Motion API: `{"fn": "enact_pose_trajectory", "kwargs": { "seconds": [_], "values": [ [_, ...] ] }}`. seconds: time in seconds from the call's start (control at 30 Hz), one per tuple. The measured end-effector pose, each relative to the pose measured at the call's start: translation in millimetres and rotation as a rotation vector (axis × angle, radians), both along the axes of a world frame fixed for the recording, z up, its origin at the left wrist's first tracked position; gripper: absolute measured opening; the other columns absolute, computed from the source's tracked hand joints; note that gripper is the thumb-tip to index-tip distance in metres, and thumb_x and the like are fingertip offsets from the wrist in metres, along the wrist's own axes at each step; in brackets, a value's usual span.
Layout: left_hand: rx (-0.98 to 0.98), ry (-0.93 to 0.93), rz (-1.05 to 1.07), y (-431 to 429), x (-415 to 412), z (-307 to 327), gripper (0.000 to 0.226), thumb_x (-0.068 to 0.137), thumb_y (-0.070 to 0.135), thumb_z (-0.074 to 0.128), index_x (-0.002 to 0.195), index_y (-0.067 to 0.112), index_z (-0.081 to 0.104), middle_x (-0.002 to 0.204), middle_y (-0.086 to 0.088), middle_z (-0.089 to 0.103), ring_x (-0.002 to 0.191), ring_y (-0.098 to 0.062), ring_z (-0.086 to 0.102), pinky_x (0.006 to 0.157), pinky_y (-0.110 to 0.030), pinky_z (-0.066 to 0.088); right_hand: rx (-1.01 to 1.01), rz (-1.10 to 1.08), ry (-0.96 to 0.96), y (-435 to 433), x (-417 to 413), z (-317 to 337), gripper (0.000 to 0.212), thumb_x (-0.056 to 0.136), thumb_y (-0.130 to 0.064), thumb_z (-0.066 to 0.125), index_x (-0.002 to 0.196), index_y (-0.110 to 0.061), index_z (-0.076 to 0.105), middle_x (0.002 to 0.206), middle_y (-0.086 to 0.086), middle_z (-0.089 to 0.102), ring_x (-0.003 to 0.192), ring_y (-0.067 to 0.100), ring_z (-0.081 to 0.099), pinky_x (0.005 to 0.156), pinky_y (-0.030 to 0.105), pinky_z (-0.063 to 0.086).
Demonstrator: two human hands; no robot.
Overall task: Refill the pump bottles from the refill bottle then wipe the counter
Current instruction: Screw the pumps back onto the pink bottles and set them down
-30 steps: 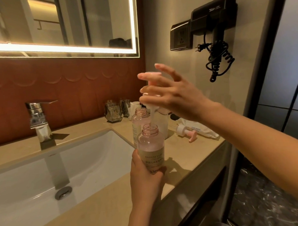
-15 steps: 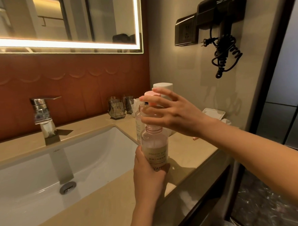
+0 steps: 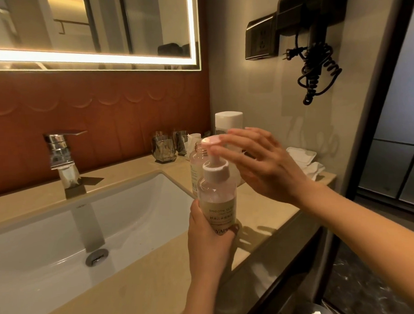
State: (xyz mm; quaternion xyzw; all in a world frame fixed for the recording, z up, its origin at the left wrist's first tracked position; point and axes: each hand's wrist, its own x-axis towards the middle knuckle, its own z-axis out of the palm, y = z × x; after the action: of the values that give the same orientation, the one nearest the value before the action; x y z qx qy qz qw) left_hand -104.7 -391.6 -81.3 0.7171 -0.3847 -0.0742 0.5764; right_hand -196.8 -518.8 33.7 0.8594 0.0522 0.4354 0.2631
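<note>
My left hand (image 3: 209,241) grips the lower half of a clear pink pump bottle (image 3: 217,191) and holds it upright over the counter's (image 3: 261,202) front edge. The pink pump head (image 3: 212,156) now sits on the bottle's neck. My right hand (image 3: 260,164) reaches in from the right, fingers spread, with its fingertips pinching the pump's top disc. Right behind stands a second pump bottle (image 3: 196,157), with an open neck and no pump. A white refill bottle (image 3: 229,122) stands against the wall behind both.
A white sink (image 3: 63,244) with a chrome faucet (image 3: 60,157) fills the left. Two glasses (image 3: 164,147) stand at the back wall. A white wipes pack and cloth (image 3: 303,158) lie at the counter's right end. A hair dryer (image 3: 314,35) hangs on the wall.
My right hand lowered the pump head with its tube into the bottle; the head now sits on the neck. The left hand kept hold of the bottle.
</note>
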Motion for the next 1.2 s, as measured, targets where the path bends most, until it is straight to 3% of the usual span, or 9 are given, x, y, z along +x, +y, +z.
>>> {"fn": "enact_pose_trajectory", "kwargs": {
  "seconds": [0.17,0.37,0.6,0.7,0.77,0.87,0.93,1.03,1.2],
  "values": [
    [-0.005,-0.001,-0.014,1,-1,1,0.088,0.068,0.025,0.082,0.139,0.026,0.030,0.129,0.009,0.049,0.105,-0.002,0.044,0.075,-0.006,0.033,0.580,0.012,-0.151,0,-5,-15,0.042,0.098,-0.027,0.034,0.135,-0.010,0.047,0.132,0.007,0.053,0.121,0.020,0.046,0.098,0.040,0.041],
    [0.005,0.004,0.001,0,-1,2,0.092,0.068,0.027,0.083,0.141,0.027,0.027,0.132,0.008,0.048,0.118,-0.011,0.049,0.085,-0.015,0.039,1.096,0.111,-0.322,9,13,-22,0.022,0.091,-0.020,0.058,0.108,-0.012,0.069,0.106,0.000,0.069,0.103,0.011,0.060,0.089,0.032,0.049],
    [0.001,-0.015,0.024,-2,0,-1,0.092,0.067,0.026,0.083,0.140,0.029,0.028,0.131,0.009,0.049,0.119,-0.012,0.049,0.093,-0.024,0.046,1.482,0.351,-0.426,37,35,-18,0.014,0.081,-0.021,0.068,0.094,-0.014,0.067,0.092,-0.004,0.069,0.085,0.000,0.063,0.074,0.015,0.050],
    [0.006,0.005,0.021,-2,0,-1,0.090,0.067,0.023,0.082,0.139,0.030,0.029,0.129,0.008,0.049,0.116,-0.012,0.051,0.093,-0.028,0.050,1.542,0.386,-0.326,43,44,-20,0.044,0.070,-0.042,0.069,0.106,-0.019,0.060,0.105,-0.008,0.065,0.094,0.000,0.060,0.078,0.015,0.050],
    [0.010,0.018,0.015,-3,0,-1,0.089,0.067,0.021,0.083,0.138,0.030,0.030,0.127,0.009,0.049,0.114,-0.011,0.051,0.090,-0.024,0.050,1.523,0.330,-0.222,44,46,-23,0.055,0.068,-0.043,0.071,0.116,-0.022,0.054,0.113,-0.010,0.061,0.101,0.000,0.057,0.079,0.016,0.049],
    [0.018,0.020,0.012,-3,1,-2,0.088,0.067,0.019,0.083,0.137,0.031,0.030,0.126,0.010,0.049,0.114,-0.010,0.051,0.086,-0.018,0.047,1.491,0.295,-0.187,42,46,-29,0.054,0.069,-0.038,0.074,0.117,-0.026,0.053,0.109,-0.016,0.060,0.098,-0.003,0.057,0.073,0.013,0.049],
    [0.018,0.019,0.006,-2,0,0,0.089,0.067,0.018,0.082,0.138,0.030,0.029,0.128,0.009,0.048,0.116,-0.011,0.050,0.090,-0.022,0.049,1.480,0.302,-0.214,41,45,-32,0.050,0.070,-0.037,0.074,0.115,-0.027,0.055,0.107,-0.019,0.060,0.096,-0.004,0.058,0.075,0.015,0.050],
    [0.011,0.012,0.003,0,-2,2,0.089,0.068,0.019,0.082,0.139,0.029,0.029,0.130,0.008,0.048,0.117,-0.011,0.049,0.093,-0.025,0.049,1.472,0.347,-0.222,41,44,-31,0.044,0.076,-0.032,0.071,0.116,-0.022,0.058,0.111,-0.012,0.063,0.100,0.001,0.059,0.082,0.020,0.051],
    [0.006,0.006,0.011,1,-2,3,0.088,0.069,0.021,0.081,0.139,0.028,0.029,0.131,0.008,0.048,0.119,-0.012,0.049,0.095,-0.027,0.049,1.501,0.451,-0.194,39,42,-22,0.039,0.075,-0.035,0.063,0.112,-0.022,0.058,0.108,-0.012,0.064,0.099,0.001,0.061,0.081,0.017,0.050]
  ]
}}
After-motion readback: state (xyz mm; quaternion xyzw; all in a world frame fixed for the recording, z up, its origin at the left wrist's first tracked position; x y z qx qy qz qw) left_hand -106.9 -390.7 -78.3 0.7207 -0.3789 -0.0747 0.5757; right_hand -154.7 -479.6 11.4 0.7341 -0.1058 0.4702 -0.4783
